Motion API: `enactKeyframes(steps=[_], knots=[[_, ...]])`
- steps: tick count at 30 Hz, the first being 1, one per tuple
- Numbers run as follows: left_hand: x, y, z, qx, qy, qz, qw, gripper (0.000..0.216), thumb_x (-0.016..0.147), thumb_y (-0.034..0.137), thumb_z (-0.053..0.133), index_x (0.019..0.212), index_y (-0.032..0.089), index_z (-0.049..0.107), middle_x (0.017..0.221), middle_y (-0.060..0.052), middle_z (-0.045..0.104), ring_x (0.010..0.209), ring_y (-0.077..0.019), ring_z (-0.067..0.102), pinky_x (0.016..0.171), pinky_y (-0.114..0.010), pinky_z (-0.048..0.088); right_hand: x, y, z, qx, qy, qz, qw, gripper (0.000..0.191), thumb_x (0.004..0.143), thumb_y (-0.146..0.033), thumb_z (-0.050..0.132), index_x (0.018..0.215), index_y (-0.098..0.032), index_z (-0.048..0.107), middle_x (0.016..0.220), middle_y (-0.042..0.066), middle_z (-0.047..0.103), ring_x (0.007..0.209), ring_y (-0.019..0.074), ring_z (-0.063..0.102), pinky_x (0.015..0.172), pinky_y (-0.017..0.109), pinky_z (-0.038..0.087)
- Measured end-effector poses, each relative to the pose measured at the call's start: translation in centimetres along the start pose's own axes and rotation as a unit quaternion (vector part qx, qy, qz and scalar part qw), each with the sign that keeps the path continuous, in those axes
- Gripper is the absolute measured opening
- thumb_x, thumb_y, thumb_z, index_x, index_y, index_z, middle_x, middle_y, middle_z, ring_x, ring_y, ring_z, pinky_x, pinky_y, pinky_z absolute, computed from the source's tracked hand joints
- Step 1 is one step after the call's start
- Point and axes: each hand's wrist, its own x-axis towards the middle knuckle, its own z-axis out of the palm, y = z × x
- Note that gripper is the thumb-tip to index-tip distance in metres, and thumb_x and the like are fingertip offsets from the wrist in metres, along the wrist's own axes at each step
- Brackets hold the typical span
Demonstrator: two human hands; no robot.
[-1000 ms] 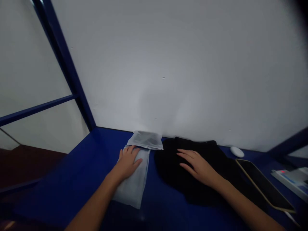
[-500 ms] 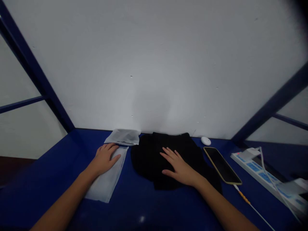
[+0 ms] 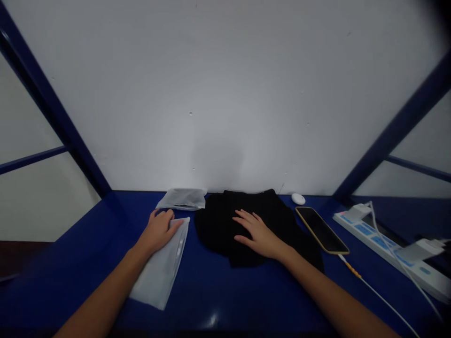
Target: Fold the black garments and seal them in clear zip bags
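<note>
My left hand point(image 3: 158, 230) lies flat, fingers together, on the top end of a translucent white plastic bag point(image 3: 162, 270) that stretches toward me on the blue table point(image 3: 88, 263). My right hand point(image 3: 257, 232) rests open with spread fingers on a crumpled black garment point(image 3: 218, 220) in the middle of the table. A second folded white bag point(image 3: 182, 199) lies against the wall just beyond my left hand.
A phone point(image 3: 321, 229) with a charging cable lies right of the garment. A white power strip point(image 3: 387, 246) with a plugged charger runs along the right side. A small white oval object point(image 3: 298, 198) sits by the wall. Blue frame posts point(image 3: 52, 112) rise at both sides.
The view has swung right, bringing the power strip and right post into sight. The bag under my left hand now lies slightly apart from the folded bag by the wall. Both hands stay where they were.
</note>
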Motion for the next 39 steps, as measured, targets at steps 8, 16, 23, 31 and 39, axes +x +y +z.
enactKeyframes(steps=[8, 16, 23, 31, 39], knots=[[6.9, 1.3, -4.5, -0.035, 0.084, -0.025, 0.996, 0.044, 0.101, 0.052, 0.024, 0.096, 0.022, 0.057, 0.072, -0.002, 0.063, 0.071, -0.0217, 0.061, 0.069, -0.031, 0.041, 0.7, -0.7, 0.6, 0.008, -0.015, -0.012, 1.0, 0.065, 0.091, -0.065, 0.049, 0.145, -0.03, 0.044, 0.158, 0.008, 0.034, 0.147, 0.029, 0.024, 0.119, 0.058, 0.014], [13.9, 2.8, 2.1, 0.017, -0.054, 0.047, 0.997, 0.044, 0.096, 0.052, 0.04, 0.122, 0.028, 0.066, 0.115, -0.009, 0.067, 0.109, -0.0281, 0.059, 0.098, -0.044, 0.038, 0.4, -0.4, 0.3, 0.018, -0.025, -0.013, 0.999, 0.066, 0.089, -0.066, 0.052, 0.143, -0.029, 0.047, 0.158, 0.008, 0.034, 0.147, 0.029, 0.025, 0.119, 0.057, 0.014], [11.0, 1.1, 4.0, 0.069, -0.055, 0.047, 0.995, 0.043, 0.097, 0.052, 0.037, 0.122, 0.033, 0.067, 0.108, -0.009, 0.062, 0.101, -0.0279, 0.056, 0.097, -0.047, 0.035, 0.5, -0.3, 0.1, 0.029, -0.034, -0.013, 0.999, 0.065, 0.09, -0.064, 0.052, 0.144, -0.03, 0.045, 0.159, 0.007, 0.033, 0.148, 0.029, 0.023, 0.12, 0.058, 0.012], [11.2, -1.9, 4.0, 0.108, -0.049, 0.084, 0.989, 0.044, 0.099, 0.051, 0.034, 0.128, 0.035, 0.063, 0.103, -0.008, 0.061, 0.097, -0.0252, 0.056, 0.092, -0.043, 0.036, 0.3, -0.3, 0.2, 0.028, -0.032, -0.013, 0.999, 0.064, 0.091, -0.062, 0.052, 0.145, -0.029, 0.043, 0.159, 0.006, 0.032, 0.148, 0.0272, 0.021, 0.121, 0.056, 0.01], [11.3, -5.2, 1.6, 0.112, -0.035, 0.081, 0.99, 0.048, 0.097, 0.053, 0.036, 0.13, 0.03, 0.062, 0.103, -0.008, 0.061, 0.095, -0.0256, 0.058, 0.094, -0.047, 0.037, 0.4, -0.5, 0.0, 0.045, -0.029, -0.008, 0.999, 0.064, 0.09, -0.06, 0.055, 0.145, -0.029, 0.044, 0.159, 0.007, 0.032, 0.148, 0.028, 0.022, 0.121, 0.055, 0.01]])
